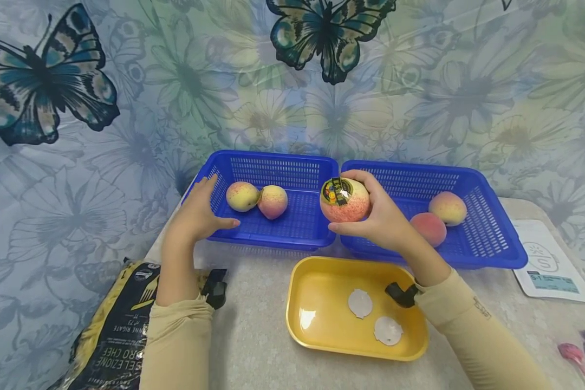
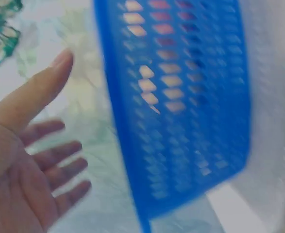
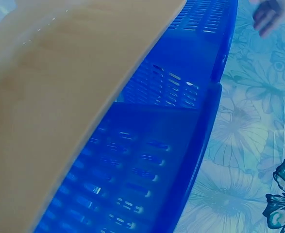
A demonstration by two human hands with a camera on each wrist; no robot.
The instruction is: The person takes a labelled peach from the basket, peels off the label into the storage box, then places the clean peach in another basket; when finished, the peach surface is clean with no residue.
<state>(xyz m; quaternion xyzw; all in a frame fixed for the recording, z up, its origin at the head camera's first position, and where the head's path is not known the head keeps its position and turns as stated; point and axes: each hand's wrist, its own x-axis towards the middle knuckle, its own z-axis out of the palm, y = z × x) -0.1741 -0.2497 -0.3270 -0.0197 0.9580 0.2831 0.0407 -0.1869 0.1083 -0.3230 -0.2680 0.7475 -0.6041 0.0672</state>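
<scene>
Showing a round label (image 1: 330,190), the peach (image 1: 348,209) is grasped in the right hand (image 1: 382,213), near where the left basket (image 1: 304,216) and right basket (image 1: 485,219) meet. Probably light and easily bruised, it is best cupped around its middle. The left hand (image 1: 193,214) spreads its fingers, holding nothing.

Item 1: black-and-yellow bag (image 1: 119,331) — I read "SELEZIONE", "RO CHEF", "NNE RIGATE" and "n° 73", some words partly covered. Item 2: white packet (image 1: 531,241), teal panel (image 1: 556,283) — seemingly "S-1", finer print too small for me. Item 3: round sticker (image 1: 337,192) on held peach (image 1: 350,209), characters I cannot read surely.
</scene>
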